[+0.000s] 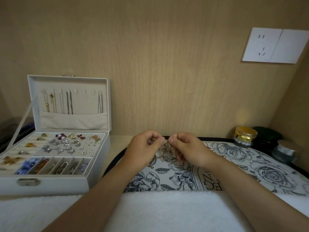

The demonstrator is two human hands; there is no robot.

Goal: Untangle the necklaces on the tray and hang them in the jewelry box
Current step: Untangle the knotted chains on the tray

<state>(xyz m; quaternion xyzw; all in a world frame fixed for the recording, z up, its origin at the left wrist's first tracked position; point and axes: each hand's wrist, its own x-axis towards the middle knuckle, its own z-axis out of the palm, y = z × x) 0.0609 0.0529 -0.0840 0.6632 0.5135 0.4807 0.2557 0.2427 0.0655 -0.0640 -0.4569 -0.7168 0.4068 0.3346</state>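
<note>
I am pinching the tangle of necklaces [167,154] from both sides. The fingers [161,141] of my left hand [143,146] and of my right hand [189,148] are curled narrow on thin chain at the top of the knot. The knot is hanging just above the far left part of the tray [242,166], and its lower loops seem to be trailing onto it.

To do this well, I judge I should be pulling only lightly. That means spreading the loops sideways, finding a clasp or loose end, and feeding it back through, because tugging would tighten the knot.

The chains are looking fine, limp and metallic, some gold and some silvery, so the links are likely to snag on each other. The tray is smooth and rounded, printed with dark flowers on a pale ground inside a dark rim.

The pale, padded-looking jewelry box [66,183] is sitting at the left edge of the surface [115,139]. Its lid [87,101] is standing open, with several chains hanging from its hooks [76,92]; some hooks appear free. A fluffy white towel [158,210] is lying along the near edge.
</note>
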